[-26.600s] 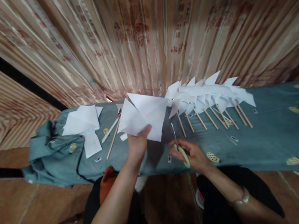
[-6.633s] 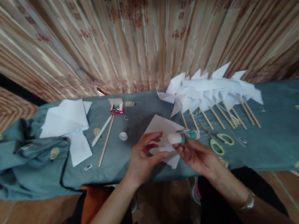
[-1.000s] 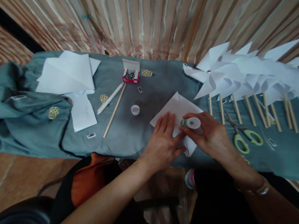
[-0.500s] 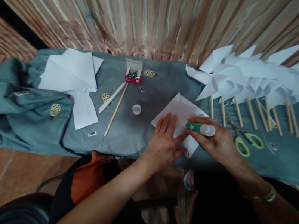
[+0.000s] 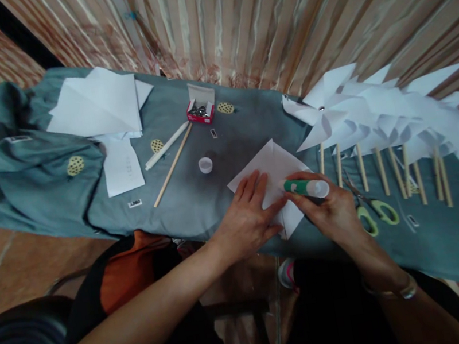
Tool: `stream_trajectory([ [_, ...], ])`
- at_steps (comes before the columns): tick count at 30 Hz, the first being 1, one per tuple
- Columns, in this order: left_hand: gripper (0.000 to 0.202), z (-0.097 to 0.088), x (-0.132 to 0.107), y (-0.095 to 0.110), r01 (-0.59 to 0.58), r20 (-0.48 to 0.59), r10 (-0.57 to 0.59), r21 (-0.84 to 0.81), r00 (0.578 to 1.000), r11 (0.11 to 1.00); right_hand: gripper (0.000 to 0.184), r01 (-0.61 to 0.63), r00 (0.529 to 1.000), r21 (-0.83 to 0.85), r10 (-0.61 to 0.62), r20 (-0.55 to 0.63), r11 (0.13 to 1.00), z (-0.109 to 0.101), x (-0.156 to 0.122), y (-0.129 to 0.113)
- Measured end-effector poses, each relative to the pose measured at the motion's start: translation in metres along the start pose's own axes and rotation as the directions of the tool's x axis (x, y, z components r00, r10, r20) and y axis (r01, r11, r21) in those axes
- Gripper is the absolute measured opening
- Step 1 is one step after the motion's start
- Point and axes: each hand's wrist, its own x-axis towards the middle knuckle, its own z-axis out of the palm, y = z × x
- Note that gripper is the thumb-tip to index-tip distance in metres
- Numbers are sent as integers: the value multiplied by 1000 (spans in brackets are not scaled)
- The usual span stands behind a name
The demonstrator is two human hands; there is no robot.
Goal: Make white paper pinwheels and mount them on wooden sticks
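Note:
A white square of paper (image 5: 269, 163) with a crease lies turned cornerwise at the near edge of the cloth-covered table. My left hand (image 5: 247, 213) rests on it, fingers spread flat. In my right hand (image 5: 335, 207) is a green and white glue stick (image 5: 305, 188), tilted with its tip on or just over the middle of the paper. Left of the paper stands a small white cap (image 5: 205, 165). To the right lies a group of white paper pinwheels (image 5: 377, 113) on wooden sticks, with green-handled scissors (image 5: 375, 213) in front of them.
A red box of metal pins (image 5: 201, 111) stands open at the back. A wooden stick (image 5: 173, 166) and a white rolled-paper stick (image 5: 167, 146) lie left of the cap. Farther left is a stack of white paper (image 5: 101, 108). A pleated curtain (image 5: 207, 30) hangs behind the table.
The whole view has shifted slightly, so things sit a little farther left and up. The glue stick's tip has moved slightly over the paper; my left hand stays on the sheet.

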Motion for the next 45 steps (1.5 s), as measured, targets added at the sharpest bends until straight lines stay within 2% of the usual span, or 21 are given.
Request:
stream_trajectory([
  [7, 59, -1, 0, 0, -5, -6, 5, 19, 1000, 1000, 27, -67, 998, -4, 66, -12, 998, 2, 3, 1],
  [12, 58, -2, 1, 0, -10, 0, 10, 21, 1000, 1000, 27, -71, 997, 40, 72, -10, 997, 3, 6, 2],
  [18, 55, -2, 1, 0, -9, -11, 10, 20, 1000, 1000, 27, -70, 998, 6, 70, -9, 998, 2, 11, -2],
  [36, 49, -4, 0, 2, -12, -13, 13, 13, 1000, 1000, 30, -166, 986, 71, 168, -19, 984, 7, 23, -3],
  [45, 50, -2, 1, 1, -15, -16, 15, 18, 1000, 1000, 34, -178, 984, -3, 178, -17, 984, 8, 24, -4],
])
